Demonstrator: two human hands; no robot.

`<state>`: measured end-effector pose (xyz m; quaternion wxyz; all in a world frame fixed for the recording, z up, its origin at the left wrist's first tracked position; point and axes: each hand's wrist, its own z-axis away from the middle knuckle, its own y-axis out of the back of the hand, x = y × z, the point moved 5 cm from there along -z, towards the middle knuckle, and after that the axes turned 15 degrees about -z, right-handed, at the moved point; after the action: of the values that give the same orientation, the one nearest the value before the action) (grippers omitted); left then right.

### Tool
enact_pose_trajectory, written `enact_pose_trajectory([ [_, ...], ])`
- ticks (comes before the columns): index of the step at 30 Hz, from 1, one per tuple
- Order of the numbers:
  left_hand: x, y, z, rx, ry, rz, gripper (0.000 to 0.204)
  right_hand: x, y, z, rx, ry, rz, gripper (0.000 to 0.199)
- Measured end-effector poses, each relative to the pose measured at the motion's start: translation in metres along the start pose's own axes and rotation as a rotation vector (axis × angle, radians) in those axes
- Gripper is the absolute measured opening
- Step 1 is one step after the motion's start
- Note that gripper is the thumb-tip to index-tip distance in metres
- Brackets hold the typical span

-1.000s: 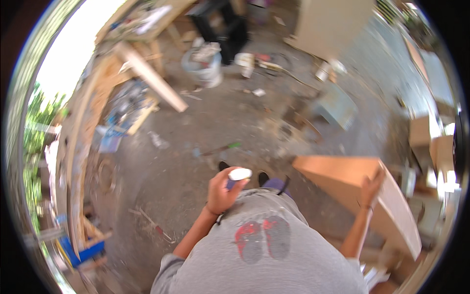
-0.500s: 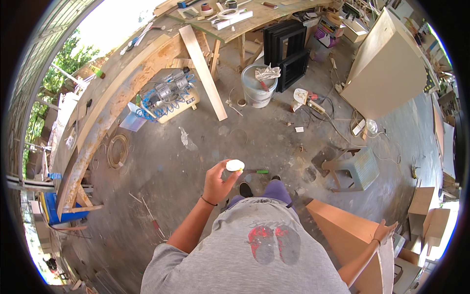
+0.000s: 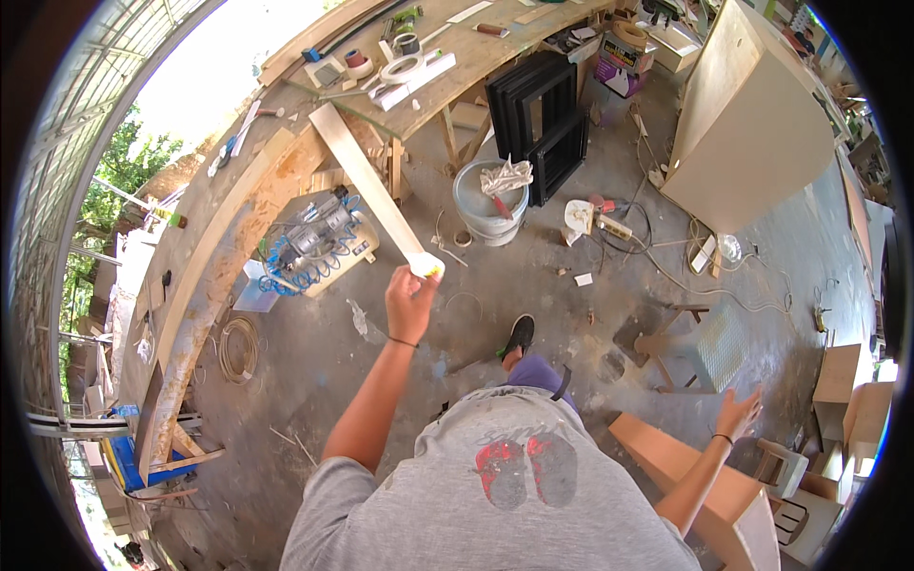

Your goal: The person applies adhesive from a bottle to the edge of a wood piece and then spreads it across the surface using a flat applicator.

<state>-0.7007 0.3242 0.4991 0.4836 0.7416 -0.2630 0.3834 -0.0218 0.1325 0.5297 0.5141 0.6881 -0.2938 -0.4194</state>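
Observation:
My left hand (image 3: 409,303) is raised in front of me and closed around a small white container with a yellow rim (image 3: 427,267). My right hand (image 3: 738,415) hangs out to the right with its fingers spread, holding nothing, just above a tan wooden box (image 3: 681,466). I stand on a dusty concrete floor, one dark shoe (image 3: 519,335) stepping forward. A long pale plank (image 3: 369,187) leans from the workbench (image 3: 447,57) down toward the spot beyond my left hand.
A grey bucket with rags (image 3: 490,200) stands ahead, black frames (image 3: 541,122) behind it. An air compressor with a blue coiled hose (image 3: 314,243) sits at left. A large board cabinet (image 3: 752,133) stands at right. Cables (image 3: 666,257), a stool (image 3: 709,347) and scraps litter the floor.
My view has swung up and forward toward the workbench. My left hand with the white container has lifted away from my chest and reached ahead. My right hand has come off the box.

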Motion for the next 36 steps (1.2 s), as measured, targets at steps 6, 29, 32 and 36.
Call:
enact_pose_trajectory([
  [6,-0.01,-0.044,-0.146,0.033,0.016,-0.18,0.029,-0.05,-0.042,0.011,-0.181,-0.028,-0.018,0.075],
  [29,-0.154,-0.1,-0.43,0.14,0.308,-0.882,0.058,-0.003,-0.124,0.3,-0.421,-0.976,-0.394,0.064],
  [32,-0.157,-0.107,-0.431,0.083,0.203,-0.771,0.057,-0.015,-0.158,0.339,-0.61,-1.024,-0.424,0.068],
  [36,-0.153,-0.104,-0.42,0.134,0.059,-0.87,0.051,-0.041,-0.162,0.331,-0.691,-1.015,-0.383,0.067],
])
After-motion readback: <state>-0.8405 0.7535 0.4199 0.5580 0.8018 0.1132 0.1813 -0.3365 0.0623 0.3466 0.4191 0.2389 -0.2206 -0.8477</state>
